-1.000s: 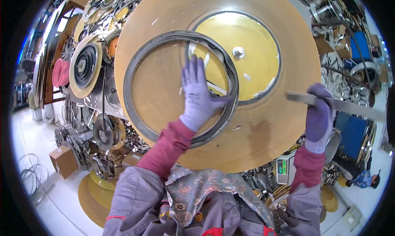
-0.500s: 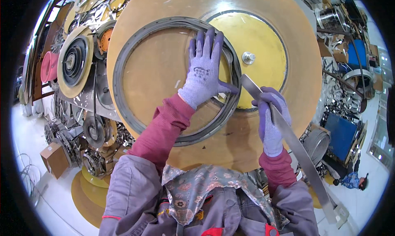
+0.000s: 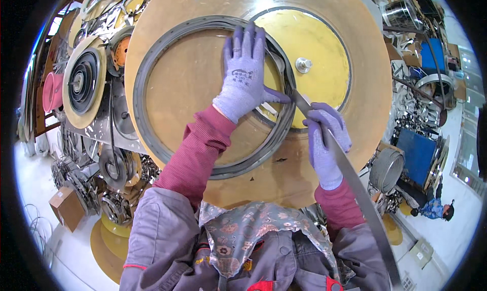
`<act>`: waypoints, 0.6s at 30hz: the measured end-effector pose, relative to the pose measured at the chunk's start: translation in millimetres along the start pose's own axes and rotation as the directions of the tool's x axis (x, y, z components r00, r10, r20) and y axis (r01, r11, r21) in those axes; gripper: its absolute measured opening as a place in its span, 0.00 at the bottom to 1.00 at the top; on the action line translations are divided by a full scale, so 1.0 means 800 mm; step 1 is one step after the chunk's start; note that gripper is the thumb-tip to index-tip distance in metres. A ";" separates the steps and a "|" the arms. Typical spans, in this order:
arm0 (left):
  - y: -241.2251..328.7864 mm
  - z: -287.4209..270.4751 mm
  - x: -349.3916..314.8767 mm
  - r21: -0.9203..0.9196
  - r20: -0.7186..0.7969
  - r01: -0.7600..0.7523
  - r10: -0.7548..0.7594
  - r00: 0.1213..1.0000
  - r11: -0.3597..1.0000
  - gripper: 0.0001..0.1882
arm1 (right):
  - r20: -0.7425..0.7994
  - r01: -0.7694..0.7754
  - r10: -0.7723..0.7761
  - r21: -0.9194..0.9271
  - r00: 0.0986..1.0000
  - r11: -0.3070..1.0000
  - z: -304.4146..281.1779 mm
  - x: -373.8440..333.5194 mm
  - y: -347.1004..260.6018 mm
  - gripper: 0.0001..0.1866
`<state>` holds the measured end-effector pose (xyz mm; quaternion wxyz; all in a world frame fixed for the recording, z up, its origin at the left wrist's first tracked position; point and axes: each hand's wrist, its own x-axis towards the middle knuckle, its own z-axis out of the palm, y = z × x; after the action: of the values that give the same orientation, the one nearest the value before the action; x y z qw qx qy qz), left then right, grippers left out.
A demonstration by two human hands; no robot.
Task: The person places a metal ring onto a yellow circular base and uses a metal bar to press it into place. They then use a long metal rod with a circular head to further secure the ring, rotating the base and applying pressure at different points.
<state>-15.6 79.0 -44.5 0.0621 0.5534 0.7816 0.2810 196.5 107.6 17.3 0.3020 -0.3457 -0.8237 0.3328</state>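
On the big tan disc surface, left hand lies flat, fingers spread, pinning the grey ring near the yellow hub. Right hand is clenched round a long metal strip, tip at the ring's edge. Looks like feeding strip in; next needs steady aim. Hub bolt & stacked reels crowd close.

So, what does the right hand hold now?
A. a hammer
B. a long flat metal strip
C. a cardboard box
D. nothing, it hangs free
B: the right hand grips a long flat metal strip whose tip reaches the grey ring on the wooden disc, beside the left hand pressed flat there.
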 end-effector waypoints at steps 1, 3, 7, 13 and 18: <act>-0.006 0.000 0.001 0.027 -0.021 0.012 -0.011 1.000 1.000 0.74 | 0.006 0.042 -0.042 -0.068 0.999 0.997 0.002 -0.001 -0.004 0.11; -0.016 0.005 0.000 0.039 -0.022 -0.005 0.006 1.000 0.999 0.73 | -0.011 -0.003 0.003 -0.030 1.000 1.000 0.008 -0.003 -0.010 0.10; -0.009 -0.008 -0.002 0.038 0.044 -0.021 0.019 0.999 0.999 0.74 | -0.003 -0.007 0.007 -0.058 1.000 0.998 0.014 0.000 -0.018 0.10; 0.010 -0.002 -0.005 -0.012 0.060 0.009 -0.008 0.998 1.000 0.76 | -0.043 0.012 -0.017 -0.106 0.999 0.994 0.026 -0.003 -0.022 0.11; 0.011 0.000 -0.009 -0.007 0.024 0.018 -0.017 1.000 1.000 0.78 | -0.093 0.028 -0.040 -0.123 0.995 0.992 0.043 -0.004 -0.018 0.11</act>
<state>-5.9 74.6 -41.6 0.0759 0.5496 0.7846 0.2769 168.2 85.9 6.9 0.3251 -0.3649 -0.8328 0.2599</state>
